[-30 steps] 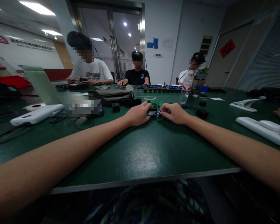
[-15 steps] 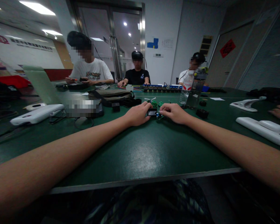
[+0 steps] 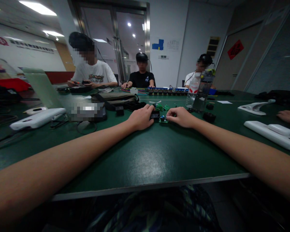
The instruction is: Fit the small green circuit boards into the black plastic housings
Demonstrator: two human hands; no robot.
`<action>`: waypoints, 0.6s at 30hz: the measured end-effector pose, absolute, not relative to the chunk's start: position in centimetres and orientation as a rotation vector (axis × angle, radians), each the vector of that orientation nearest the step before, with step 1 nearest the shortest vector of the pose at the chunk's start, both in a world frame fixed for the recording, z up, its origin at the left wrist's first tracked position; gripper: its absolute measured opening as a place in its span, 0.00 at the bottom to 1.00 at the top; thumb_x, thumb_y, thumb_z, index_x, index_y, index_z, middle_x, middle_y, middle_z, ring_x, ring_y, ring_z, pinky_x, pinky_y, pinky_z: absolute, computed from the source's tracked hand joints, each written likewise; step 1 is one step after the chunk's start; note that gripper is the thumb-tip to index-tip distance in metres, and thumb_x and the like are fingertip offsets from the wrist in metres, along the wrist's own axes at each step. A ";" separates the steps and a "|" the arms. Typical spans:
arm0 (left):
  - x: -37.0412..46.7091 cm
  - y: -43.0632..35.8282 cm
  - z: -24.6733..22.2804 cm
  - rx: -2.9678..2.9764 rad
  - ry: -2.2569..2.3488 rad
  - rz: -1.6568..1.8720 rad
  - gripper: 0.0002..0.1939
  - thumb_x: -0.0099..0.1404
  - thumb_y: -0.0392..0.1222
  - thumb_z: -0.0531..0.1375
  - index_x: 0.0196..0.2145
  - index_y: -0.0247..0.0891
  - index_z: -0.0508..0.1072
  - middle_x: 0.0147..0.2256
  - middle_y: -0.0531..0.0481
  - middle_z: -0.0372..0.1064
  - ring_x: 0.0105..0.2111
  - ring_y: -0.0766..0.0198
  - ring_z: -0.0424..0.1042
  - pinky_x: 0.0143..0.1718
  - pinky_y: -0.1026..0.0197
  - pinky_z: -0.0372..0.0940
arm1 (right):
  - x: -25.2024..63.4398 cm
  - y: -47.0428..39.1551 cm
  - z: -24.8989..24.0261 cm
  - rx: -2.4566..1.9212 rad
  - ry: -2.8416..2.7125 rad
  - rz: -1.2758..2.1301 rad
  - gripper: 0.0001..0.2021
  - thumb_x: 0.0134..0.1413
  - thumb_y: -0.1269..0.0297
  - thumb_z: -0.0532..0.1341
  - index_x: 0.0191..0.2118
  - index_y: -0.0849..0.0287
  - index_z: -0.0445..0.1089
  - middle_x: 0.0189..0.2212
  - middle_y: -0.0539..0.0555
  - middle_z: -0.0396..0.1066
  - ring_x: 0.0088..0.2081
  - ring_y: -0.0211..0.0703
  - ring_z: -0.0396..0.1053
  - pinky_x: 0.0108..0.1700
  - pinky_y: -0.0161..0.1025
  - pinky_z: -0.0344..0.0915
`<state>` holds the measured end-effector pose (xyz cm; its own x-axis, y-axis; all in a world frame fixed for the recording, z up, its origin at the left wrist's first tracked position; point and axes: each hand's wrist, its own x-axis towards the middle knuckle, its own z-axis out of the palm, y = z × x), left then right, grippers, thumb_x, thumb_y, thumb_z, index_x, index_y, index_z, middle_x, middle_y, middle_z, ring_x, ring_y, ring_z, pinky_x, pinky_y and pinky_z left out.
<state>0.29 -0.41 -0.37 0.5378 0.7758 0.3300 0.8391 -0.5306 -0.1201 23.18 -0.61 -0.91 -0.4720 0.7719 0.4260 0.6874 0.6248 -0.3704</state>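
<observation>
My left hand (image 3: 142, 118) is closed around the left end of a small black case (image 3: 155, 114), held low over the table. My right hand (image 3: 181, 117) pinches the edge of a small green circuit board (image 3: 162, 119) that carries blue parts. The board is just right of the case, with a narrow gap between them. Just beyond my fingers lie more green circuit boards (image 3: 159, 106). Fine detail on the case and boards is too small to make out.
Black blocks (image 3: 209, 117) and two bottles (image 3: 192, 93) stand to the right, near white devices (image 3: 270, 133). On the left are a bag (image 3: 116, 97), a white power bank (image 3: 38, 118) and a green stand (image 3: 42, 87). Several people sit around the green table (image 3: 145, 161).
The circuit board has gone from steeply tilted against the case to lying flatter and slightly apart. The case has tipped, so its pale label no longer shows. Both hands stay nearly in place.
</observation>
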 end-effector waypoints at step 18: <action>0.3 -0.5 -0.3 -2.509 -1.356 -0.341 0.21 0.65 0.46 0.55 0.55 0.40 0.61 0.53 0.42 0.65 0.48 0.49 0.74 0.45 0.51 0.71 | 22.9 -1.0 -0.8 -1.144 -2.318 0.266 0.03 0.51 0.68 0.62 0.29 0.61 0.73 0.27 0.51 0.72 0.30 0.37 0.67 0.36 0.35 0.60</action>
<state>0.29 -0.46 -0.29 0.5348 0.7781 0.3295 0.8413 -0.5265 -0.1223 22.89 -0.99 -0.84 -0.4965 0.7820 0.3768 0.6763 0.6206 -0.3968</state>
